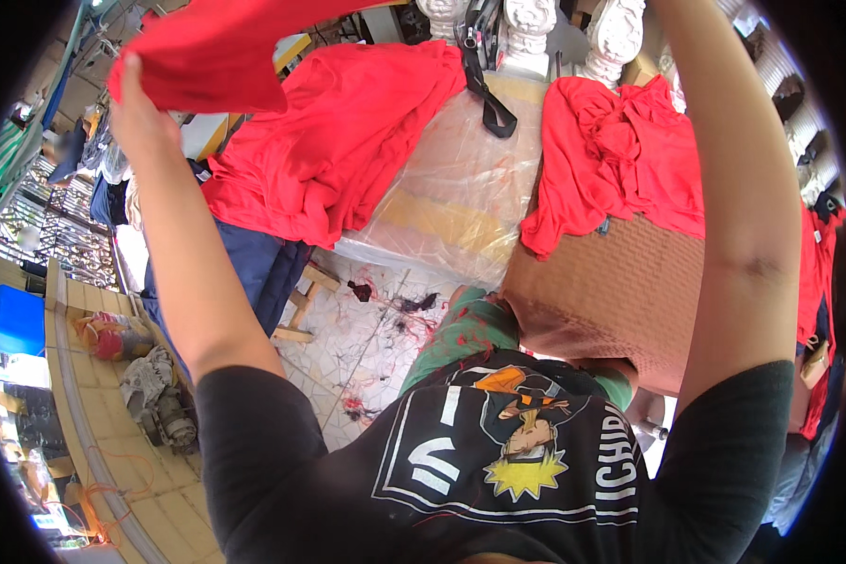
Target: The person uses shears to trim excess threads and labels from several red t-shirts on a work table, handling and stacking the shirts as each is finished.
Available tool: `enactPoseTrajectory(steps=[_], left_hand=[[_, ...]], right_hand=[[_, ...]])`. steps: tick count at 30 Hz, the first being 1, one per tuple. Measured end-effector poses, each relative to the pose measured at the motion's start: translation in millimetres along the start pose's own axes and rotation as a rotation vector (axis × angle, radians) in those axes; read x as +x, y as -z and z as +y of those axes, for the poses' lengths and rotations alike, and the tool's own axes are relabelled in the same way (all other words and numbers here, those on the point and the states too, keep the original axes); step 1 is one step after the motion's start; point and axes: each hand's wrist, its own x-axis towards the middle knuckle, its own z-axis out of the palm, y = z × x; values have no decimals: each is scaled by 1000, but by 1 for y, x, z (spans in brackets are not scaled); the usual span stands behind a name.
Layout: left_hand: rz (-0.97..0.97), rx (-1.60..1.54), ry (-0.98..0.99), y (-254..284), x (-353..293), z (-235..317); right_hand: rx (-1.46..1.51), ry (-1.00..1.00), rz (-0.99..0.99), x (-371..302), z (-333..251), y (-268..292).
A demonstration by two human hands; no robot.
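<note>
High at the upper left, my left hand (144, 122) is closed on a piece of red cloth (211, 75), which stretches away to the right along the top edge. My right arm (743, 188) is raised, and its hand lies beyond the top of the picture, so what it holds is hidden. Beneath the lifted cloth, a heap of red fabric (320, 141) drapes over dark blue cloth (244, 273). Another crumpled red pile (620, 150) rests at the right on a brown textured cover (611, 282).
Between the piles is a plastic-wrapped surface (451, 197) with a black strap (491, 108) on it. White balusters (528, 33) stand behind. Below, thread scraps litter the tiled floor (348, 348) beside a wooden stool (301, 305). At far left sits a blue container (17, 321).
</note>
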Motion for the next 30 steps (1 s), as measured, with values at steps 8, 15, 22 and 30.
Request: enactPoseTrajectory(steps=[8, 15, 22, 30], left_hand=[[-126, 511, 356, 72, -227, -125], [-192, 845, -226, 33, -316, -133], [-977, 473, -124, -133, -380, -119], [-1106, 541, -448, -315, -436, -126]], right_hand=[[-198, -208, -345, -107, 35, 34], [-460, -207, 71, -240, 89, 218], [-358, -519, 342, -382, 162, 270], [-754, -575, 280, -341, 229, 248]])
